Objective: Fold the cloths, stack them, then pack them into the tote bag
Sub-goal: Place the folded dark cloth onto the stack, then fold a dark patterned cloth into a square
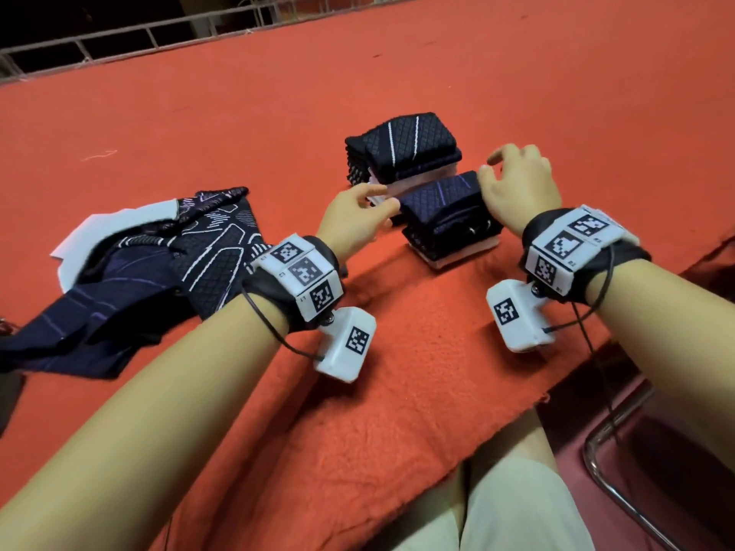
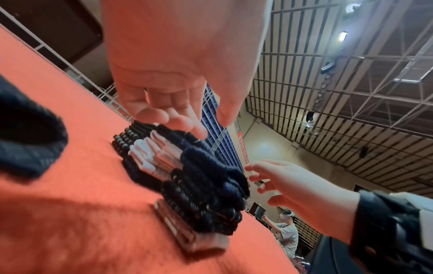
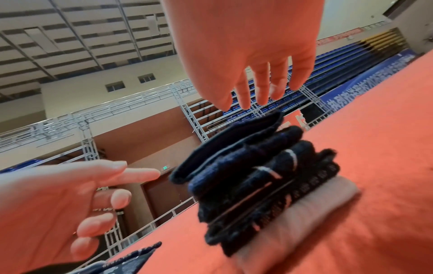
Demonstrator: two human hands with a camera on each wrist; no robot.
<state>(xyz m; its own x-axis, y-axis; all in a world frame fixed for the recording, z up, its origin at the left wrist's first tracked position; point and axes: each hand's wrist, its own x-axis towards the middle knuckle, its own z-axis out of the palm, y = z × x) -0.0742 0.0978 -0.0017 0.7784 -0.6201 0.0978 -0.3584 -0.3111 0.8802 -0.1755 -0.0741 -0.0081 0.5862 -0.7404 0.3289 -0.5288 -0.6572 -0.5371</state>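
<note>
the near stack of folded cloths (image 1: 449,216) sits on the red table cover (image 1: 397,351), between the left hand (image 1: 358,220) and right hand (image 1: 517,184), both relaxed and holding nothing. it looks soft and loose; i would squeeze both sides low.

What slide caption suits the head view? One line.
Both hands flank the near stack of folded cloths.
</note>
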